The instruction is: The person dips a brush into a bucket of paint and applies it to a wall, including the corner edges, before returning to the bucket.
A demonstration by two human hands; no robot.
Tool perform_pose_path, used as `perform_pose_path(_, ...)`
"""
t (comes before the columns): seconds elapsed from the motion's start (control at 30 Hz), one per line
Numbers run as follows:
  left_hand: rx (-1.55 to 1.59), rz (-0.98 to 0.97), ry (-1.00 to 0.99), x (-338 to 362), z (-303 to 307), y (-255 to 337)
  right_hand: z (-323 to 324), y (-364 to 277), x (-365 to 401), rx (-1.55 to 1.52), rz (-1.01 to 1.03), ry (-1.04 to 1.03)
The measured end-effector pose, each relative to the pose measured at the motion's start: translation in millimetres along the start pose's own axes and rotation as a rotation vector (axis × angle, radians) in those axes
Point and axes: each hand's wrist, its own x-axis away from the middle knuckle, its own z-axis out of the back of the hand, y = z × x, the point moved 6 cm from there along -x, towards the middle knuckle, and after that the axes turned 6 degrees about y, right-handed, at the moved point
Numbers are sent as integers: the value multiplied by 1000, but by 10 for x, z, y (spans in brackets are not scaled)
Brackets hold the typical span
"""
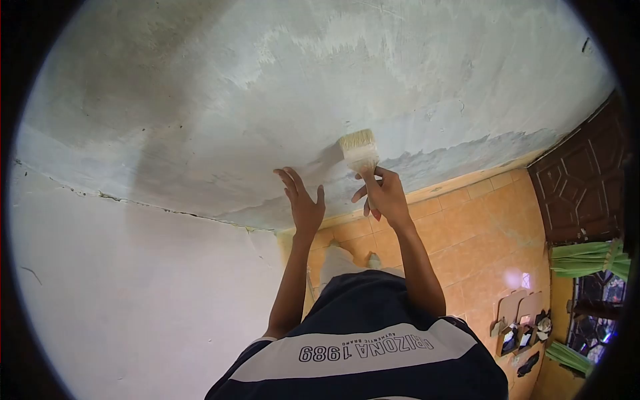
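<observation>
My right hand [385, 193] grips a wide paintbrush [361, 157] by its handle, fingers wrapped round it. The pale bristles point up and sit close to the grey, patchily coated wall [280, 100]. A reddish handle end shows below the fingers. To the left of the brush, my left hand [303, 200] is raised with its fingers spread, holding nothing, the fingertips overlapping the wall in this view. Lighter brushed streaks and a darker, ragged-edged grey band [453, 147] run across the lower wall.
A plain whitish wall [133, 287] meets the grey one at a cracked corner on the left. Orange floor tiles [467, 233] lie below. On the right are a dark carved wooden door [583, 180], green curtains [587, 259] and an open box [517, 333] with items.
</observation>
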Motion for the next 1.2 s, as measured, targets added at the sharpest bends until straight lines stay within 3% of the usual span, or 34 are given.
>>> perform_pose_path(0.17,-11,-22,7,-9,0,-20,7,-14,41,-56,-55,8)
perform_pose_path(0.4,-33,-3,-21,5,18,-34,-162,-960,254,-105,252,-57)
perform_pose_path(0.5,-30,13,-48,6,44,-43,-155,-827,176,-93,189,-28)
perform_pose_path(0.6,-41,-4,-57,-2,57,-53,-96,-226,-50,-15,107,-3)
perform_pose_path(0.77,-41,0,-78,2,71,-79,-36,413,-29,-139,-68,26)
perform_pose_path(1.07,1,0,-92,5,65,-96,-159,-862,254,-129,119,-16)
perform_pose_path(1.2,-19,-10,-102,7,93,-87,-213,-849,249,-136,148,-10)
